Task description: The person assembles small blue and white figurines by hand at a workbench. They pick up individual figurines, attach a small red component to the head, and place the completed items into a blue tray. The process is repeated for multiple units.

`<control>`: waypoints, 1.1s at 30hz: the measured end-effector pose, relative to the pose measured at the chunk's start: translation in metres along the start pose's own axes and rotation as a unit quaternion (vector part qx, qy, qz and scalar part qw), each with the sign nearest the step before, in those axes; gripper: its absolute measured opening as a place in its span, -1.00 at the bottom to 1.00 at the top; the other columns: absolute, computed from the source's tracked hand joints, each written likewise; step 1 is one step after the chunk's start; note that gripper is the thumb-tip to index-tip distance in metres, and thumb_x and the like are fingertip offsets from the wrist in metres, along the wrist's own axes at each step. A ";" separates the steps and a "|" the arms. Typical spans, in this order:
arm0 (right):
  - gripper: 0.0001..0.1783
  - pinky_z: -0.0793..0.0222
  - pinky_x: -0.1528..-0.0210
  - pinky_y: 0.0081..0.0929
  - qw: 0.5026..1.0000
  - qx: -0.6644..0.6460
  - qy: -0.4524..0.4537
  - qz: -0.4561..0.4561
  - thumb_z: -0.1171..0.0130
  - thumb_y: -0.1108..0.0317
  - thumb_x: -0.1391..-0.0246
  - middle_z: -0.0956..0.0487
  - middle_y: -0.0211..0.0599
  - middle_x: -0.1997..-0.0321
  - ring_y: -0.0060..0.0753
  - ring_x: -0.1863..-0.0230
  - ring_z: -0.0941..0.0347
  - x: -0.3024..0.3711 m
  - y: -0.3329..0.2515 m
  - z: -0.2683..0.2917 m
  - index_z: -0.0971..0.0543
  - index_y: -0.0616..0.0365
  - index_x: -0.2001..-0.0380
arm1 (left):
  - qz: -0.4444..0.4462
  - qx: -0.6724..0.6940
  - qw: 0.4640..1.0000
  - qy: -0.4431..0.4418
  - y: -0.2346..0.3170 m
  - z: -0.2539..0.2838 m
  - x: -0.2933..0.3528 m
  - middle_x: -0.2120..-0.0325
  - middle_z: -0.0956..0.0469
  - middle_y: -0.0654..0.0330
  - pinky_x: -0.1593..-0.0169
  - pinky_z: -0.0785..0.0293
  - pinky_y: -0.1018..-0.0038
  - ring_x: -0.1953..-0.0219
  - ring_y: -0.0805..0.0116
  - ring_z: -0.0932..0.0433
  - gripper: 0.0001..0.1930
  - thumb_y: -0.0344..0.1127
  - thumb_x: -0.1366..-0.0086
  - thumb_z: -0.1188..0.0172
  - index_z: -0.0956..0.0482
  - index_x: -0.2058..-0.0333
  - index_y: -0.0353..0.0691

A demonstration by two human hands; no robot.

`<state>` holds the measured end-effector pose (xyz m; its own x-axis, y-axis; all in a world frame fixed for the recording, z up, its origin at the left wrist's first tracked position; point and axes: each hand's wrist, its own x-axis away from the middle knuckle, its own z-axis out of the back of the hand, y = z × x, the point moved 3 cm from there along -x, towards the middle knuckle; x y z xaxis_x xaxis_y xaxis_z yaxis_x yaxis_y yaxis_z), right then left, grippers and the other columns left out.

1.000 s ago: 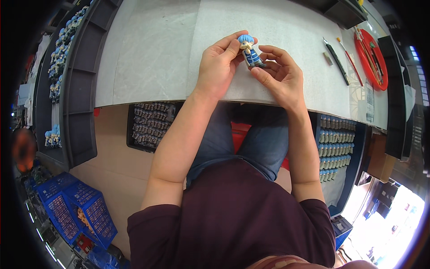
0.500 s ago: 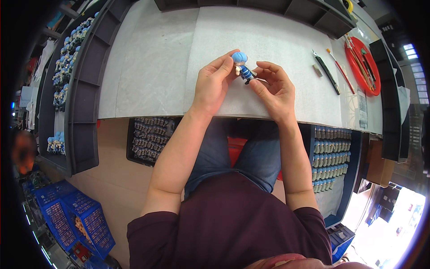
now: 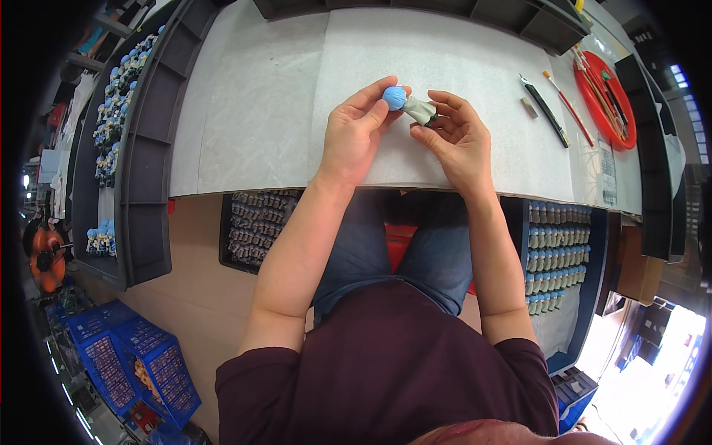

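A small figurine (image 3: 420, 110) with blue hair and a pale grey-green cape is held sideways above the white-covered table (image 3: 252, 111). My left hand (image 3: 357, 127) pinches its blue head between thumb and fingers. At the figurine's dark feet, the thumb and curled fingers of my right hand (image 3: 460, 137) close around the lower end. The caped back faces up, so the front is hidden.
On the right lie a black-handled craft knife (image 3: 545, 111), a small eraser-like block (image 3: 529, 107), a red brush (image 3: 569, 109) and a red dish (image 3: 629, 122) with brushes. Trays of figurines stand left (image 3: 141, 200) and right (image 3: 586, 311); blue crates (image 3: 137, 356) sit lower left.
The figurine has been turned over between my hands: its blue-striped front showed before, and now its pale caped back does. The whole view has shifted slightly.
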<state>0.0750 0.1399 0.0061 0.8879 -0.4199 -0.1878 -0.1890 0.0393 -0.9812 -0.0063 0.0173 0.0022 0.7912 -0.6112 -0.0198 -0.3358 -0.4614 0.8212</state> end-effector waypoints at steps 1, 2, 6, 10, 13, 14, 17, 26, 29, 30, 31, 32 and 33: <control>-0.48 -0.46 0.12 -0.53 1.000 -0.003 0.000 0.001 -0.24 0.61 0.14 -0.44 -0.14 0.16 -0.43 0.16 -0.45 0.000 0.001 0.000 -0.35 0.31 0.04 | 0.002 0.002 1.000 -0.003 0.000 -0.001 0.000 0.07 -0.43 -0.03 -0.12 -0.27 0.38 -0.01 0.29 -0.39 -0.68 -0.48 -0.29 0.12 -0.36 -0.02 -0.35; -0.49 -0.46 0.11 -0.53 1.000 -0.006 -0.002 0.002 -0.24 0.61 0.14 -0.44 -0.14 0.16 -0.43 0.16 -0.45 -0.001 0.001 0.000 -0.35 0.31 0.05 | 0.003 0.004 1.000 -0.005 0.001 -0.001 0.000 0.05 -0.42 -0.04 -0.14 -0.26 0.37 -0.02 0.28 -0.38 -0.68 -0.49 -0.29 0.13 -0.35 -0.02 -0.35; -0.49 -0.45 0.11 -0.54 1.000 0.008 0.001 0.003 -0.26 0.60 0.15 -0.46 -0.17 0.20 -0.45 0.16 -0.45 0.000 0.000 0.000 -0.36 0.31 0.06 | 0.007 0.011 1.000 -0.012 0.000 0.000 -0.001 0.03 -0.40 -0.04 -0.15 -0.25 0.36 -0.03 0.27 -0.37 -0.67 -0.51 -0.29 0.15 -0.35 -0.03 -0.35; -0.48 -0.45 0.12 -0.55 1.000 0.015 -0.001 0.001 -0.30 0.54 0.17 -0.47 -0.20 0.22 -0.46 0.17 -0.45 -0.001 0.000 0.001 -0.38 0.29 0.07 | 0.010 0.009 1.000 -0.013 0.000 0.000 -0.001 0.02 -0.39 -0.03 -0.14 -0.26 0.38 -0.04 0.27 -0.36 -0.67 -0.52 -0.29 0.16 -0.35 -0.03 -0.34; -0.47 -0.45 0.13 -0.55 1.000 0.011 0.002 0.003 -0.33 0.50 0.18 -0.48 -0.21 0.23 -0.46 0.18 -0.46 0.000 0.002 0.001 -0.39 0.28 0.07 | 0.011 0.011 1.000 -0.012 0.000 0.000 -0.001 0.02 -0.39 -0.02 -0.13 -0.27 0.39 -0.05 0.27 -0.36 -0.67 -0.54 -0.29 0.15 -0.35 -0.03 -0.33; -0.47 -0.45 0.14 -0.55 1.000 0.006 0.004 0.005 -0.33 0.49 0.18 -0.48 -0.21 0.23 -0.46 0.18 -0.46 -0.001 0.002 0.001 -0.39 0.28 0.08 | 0.011 0.012 1.000 -0.012 0.000 0.001 -0.001 0.02 -0.40 -0.02 -0.13 -0.28 0.39 -0.05 0.28 -0.36 -0.67 -0.54 -0.28 0.15 -0.35 -0.03 -0.33; -0.49 -0.44 0.12 -0.53 1.000 0.011 0.002 -0.003 -0.32 0.48 0.15 -0.48 -0.21 0.22 -0.47 0.18 -0.45 -0.001 0.001 0.001 -0.40 0.29 0.08 | 0.009 0.019 1.000 -0.015 -0.001 0.003 -0.002 0.02 -0.40 0.00 -0.13 -0.28 0.39 -0.05 0.28 -0.37 -0.67 -0.55 -0.28 0.14 -0.36 -0.02 -0.33; -0.52 -0.41 0.05 -0.52 1.000 0.009 0.001 0.007 -0.26 0.51 0.10 -0.47 -0.20 0.18 -0.46 0.13 -0.43 -0.001 0.003 0.002 -0.39 0.28 0.06 | 0.007 0.018 1.000 -0.008 -0.001 0.001 -0.003 0.02 -0.40 0.00 -0.13 -0.28 0.38 -0.06 0.26 -0.36 -0.67 -0.57 -0.26 0.11 -0.37 -0.01 -0.34; -0.52 -0.41 0.05 -0.52 1.000 0.013 -0.002 0.007 -0.25 0.52 0.10 -0.47 -0.20 0.17 -0.46 0.13 -0.42 -0.001 0.003 0.002 -0.39 0.27 0.06 | 0.004 0.015 1.000 -0.015 -0.002 0.001 -0.003 0.01 -0.40 0.00 -0.14 -0.28 0.37 -0.07 0.25 -0.35 -0.67 -0.56 -0.26 0.11 -0.37 -0.01 -0.34; -0.52 -0.41 0.05 -0.52 1.000 0.015 -0.003 0.005 -0.25 0.52 0.10 -0.47 -0.20 0.18 -0.47 0.13 -0.42 -0.001 0.003 0.002 -0.39 0.27 0.06 | 0.005 0.014 1.000 -0.013 -0.001 0.000 -0.003 0.01 -0.40 0.00 -0.14 -0.28 0.37 -0.07 0.25 -0.36 -0.67 -0.56 -0.26 0.11 -0.37 -0.01 -0.35; -0.52 -0.41 0.05 -0.52 1.000 0.016 -0.003 0.003 -0.25 0.53 0.10 -0.47 -0.21 0.18 -0.47 0.13 -0.42 -0.001 0.003 0.003 -0.39 0.27 0.05 | 0.005 0.013 1.000 -0.011 0.000 -0.001 -0.002 0.01 -0.40 0.00 -0.14 -0.28 0.37 -0.07 0.25 -0.36 -0.67 -0.56 -0.26 0.12 -0.37 -0.01 -0.35; -0.52 -0.41 0.06 -0.52 1.000 0.018 -0.004 0.001 -0.25 0.53 0.11 -0.47 -0.21 0.18 -0.47 0.13 -0.42 -0.001 0.003 0.002 -0.39 0.27 0.05 | 0.006 0.012 1.000 -0.010 0.001 -0.001 -0.001 0.01 -0.40 0.00 -0.14 -0.28 0.37 -0.06 0.25 -0.36 -0.67 -0.56 -0.26 0.12 -0.37 -0.01 -0.35; -0.52 -0.41 0.06 -0.52 1.000 0.016 -0.004 0.002 -0.25 0.53 0.11 -0.47 -0.21 0.18 -0.47 0.13 -0.42 0.000 0.003 0.002 -0.39 0.27 0.05 | 0.005 0.014 1.000 -0.010 0.001 -0.001 0.000 0.01 -0.40 -0.01 -0.14 -0.28 0.37 -0.06 0.25 -0.36 -0.67 -0.56 -0.26 0.11 -0.37 -0.01 -0.35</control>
<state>0.0751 0.1420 0.0032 0.8905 -0.4125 -0.1922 -0.1796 0.0696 -0.9813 -0.0062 0.0180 0.0038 0.7778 -0.6281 -0.0233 -0.3577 -0.4728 0.8053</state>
